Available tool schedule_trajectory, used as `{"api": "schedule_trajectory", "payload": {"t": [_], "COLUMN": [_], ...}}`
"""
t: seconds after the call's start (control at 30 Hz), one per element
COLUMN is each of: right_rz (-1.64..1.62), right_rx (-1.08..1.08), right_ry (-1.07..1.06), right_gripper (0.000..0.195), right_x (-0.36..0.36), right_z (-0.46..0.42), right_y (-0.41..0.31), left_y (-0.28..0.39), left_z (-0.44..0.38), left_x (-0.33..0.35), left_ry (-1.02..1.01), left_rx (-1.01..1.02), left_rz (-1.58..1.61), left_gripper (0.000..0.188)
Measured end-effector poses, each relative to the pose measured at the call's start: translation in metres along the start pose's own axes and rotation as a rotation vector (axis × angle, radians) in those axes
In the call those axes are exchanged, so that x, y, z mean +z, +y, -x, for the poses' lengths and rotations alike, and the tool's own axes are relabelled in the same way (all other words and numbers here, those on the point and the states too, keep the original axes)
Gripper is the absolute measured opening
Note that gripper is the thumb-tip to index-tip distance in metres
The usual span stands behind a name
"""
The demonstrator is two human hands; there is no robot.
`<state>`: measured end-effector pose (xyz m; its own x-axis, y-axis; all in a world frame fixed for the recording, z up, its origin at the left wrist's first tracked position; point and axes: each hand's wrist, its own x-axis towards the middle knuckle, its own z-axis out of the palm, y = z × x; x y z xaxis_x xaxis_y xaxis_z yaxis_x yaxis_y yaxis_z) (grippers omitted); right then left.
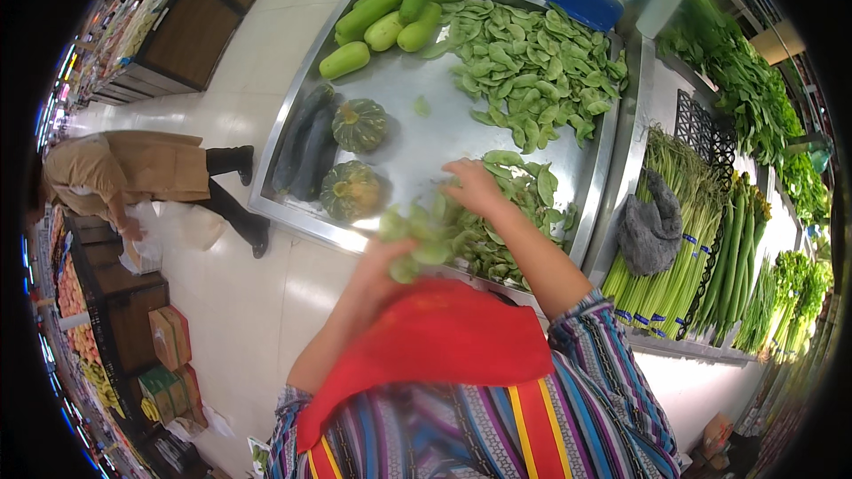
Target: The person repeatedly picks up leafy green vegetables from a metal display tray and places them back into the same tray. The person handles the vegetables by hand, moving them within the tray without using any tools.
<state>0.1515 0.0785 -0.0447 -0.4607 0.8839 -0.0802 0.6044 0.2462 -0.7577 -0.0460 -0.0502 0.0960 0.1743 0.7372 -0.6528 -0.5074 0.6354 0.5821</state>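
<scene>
Near the front edge of a metal display tray (413, 126), my left hand (383, 263) is blurred and closed on several flat green bean pods (416, 236). My right hand (474, 187) has its fingers spread over the near pile of pods (496, 253); whether it touches any is unclear. A larger heap of the same pods (532, 60) lies farther back on the right. Two mottled green squashes (359, 125) sit left of my hands, beside long dark gourds (309, 146). Light green gourds (386, 13) are stacked at the back left corner.
On the right stand bunched green stalks (665, 233) with a grey cloth item (652, 223) on top, and a black plastic grid (705, 126). A blue container (586, 5) is at the tray's back right. Left, a person (146, 166) bends over plastic bags; cardboard boxes (170, 339) stand nearby.
</scene>
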Motion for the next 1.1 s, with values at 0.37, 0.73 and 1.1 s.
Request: {"api": "schedule_trajectory", "payload": {"t": [0.37,0.73,1.1], "right_rz": [0.273,0.036,0.189], "right_rx": [0.267,0.643,0.135], "right_ry": [-0.529,-0.016,-0.101], "right_gripper": [0.081,0.034,0.036], "right_x": [-0.003,-0.077,0.012], "right_z": [0.050,0.172,0.140], "right_y": [0.064,0.121,0.018], "left_y": [0.011,-0.007,0.004], "left_z": [0.017,-0.022,0.001], "left_x": [-0.013,-0.027,-0.001], "left_ry": [0.106,-0.043,0.057], "left_rx": [0.293,0.059,0.053], "left_rz": [-0.301,0.176,0.155], "left_gripper": [0.037,0.037,0.038]}}
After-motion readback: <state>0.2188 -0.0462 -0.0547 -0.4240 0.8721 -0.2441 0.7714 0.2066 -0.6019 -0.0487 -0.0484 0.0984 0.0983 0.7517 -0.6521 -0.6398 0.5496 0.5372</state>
